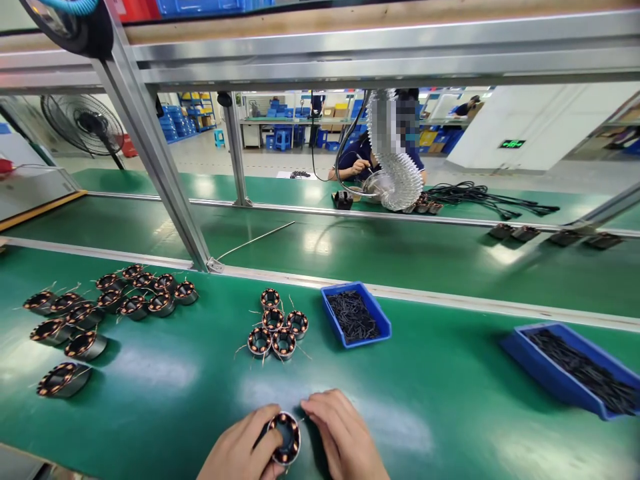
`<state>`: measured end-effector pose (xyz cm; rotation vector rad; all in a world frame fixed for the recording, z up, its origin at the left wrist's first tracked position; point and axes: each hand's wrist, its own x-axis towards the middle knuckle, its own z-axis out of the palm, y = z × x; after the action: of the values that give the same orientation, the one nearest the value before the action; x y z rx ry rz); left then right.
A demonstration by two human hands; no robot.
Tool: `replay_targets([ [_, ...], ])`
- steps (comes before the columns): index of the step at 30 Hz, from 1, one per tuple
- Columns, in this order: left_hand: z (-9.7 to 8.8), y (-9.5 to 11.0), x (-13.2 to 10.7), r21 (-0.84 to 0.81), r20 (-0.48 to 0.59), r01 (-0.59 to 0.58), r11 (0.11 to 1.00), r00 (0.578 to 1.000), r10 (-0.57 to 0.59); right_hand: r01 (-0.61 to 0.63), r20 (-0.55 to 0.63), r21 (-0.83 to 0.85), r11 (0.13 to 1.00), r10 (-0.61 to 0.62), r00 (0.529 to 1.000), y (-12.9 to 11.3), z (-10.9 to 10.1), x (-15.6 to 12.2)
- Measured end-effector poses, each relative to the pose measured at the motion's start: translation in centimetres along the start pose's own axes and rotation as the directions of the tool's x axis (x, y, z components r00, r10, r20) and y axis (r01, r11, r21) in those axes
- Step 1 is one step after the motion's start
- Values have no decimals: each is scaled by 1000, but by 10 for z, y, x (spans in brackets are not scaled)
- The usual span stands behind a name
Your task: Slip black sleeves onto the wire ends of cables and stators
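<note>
My left hand (245, 443) is closed around a motor stator (296, 445), a dark ring with copper windings inside. One finger reaches into its opening while others wrap the outside. Just to the right, my right hand (343, 437) has its fingers bent and pressed together, their tips beside a thin wire end on the stator's rim. Whatever may be between those fingertips is too small to make out. Ahead of both hands stands a small cluster of similar stators (273, 320) with thin wires sticking out.
A blue bin (385, 331) of short black pieces sits ahead, and another blue bin (520, 353) lies at right. Many stators (85, 345) stand at left on the green bench (165, 420). A metal post (160, 147) rises at the bench's back edge. Across, a person (357, 167) works behind a ribbed duct (405, 177).
</note>
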<state>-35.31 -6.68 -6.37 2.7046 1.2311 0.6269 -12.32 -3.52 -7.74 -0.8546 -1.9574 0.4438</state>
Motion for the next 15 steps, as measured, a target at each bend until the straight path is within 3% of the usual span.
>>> replay_targets([
  [10,0,4,2,0,-31,15,1000,999,-15,73,52,-40,997,-71,996,-7,-1,5],
  [15,3,5,1,42,-124,34,999,992,-28,-51,-60,33,998,53,997,-14,7,-11],
])
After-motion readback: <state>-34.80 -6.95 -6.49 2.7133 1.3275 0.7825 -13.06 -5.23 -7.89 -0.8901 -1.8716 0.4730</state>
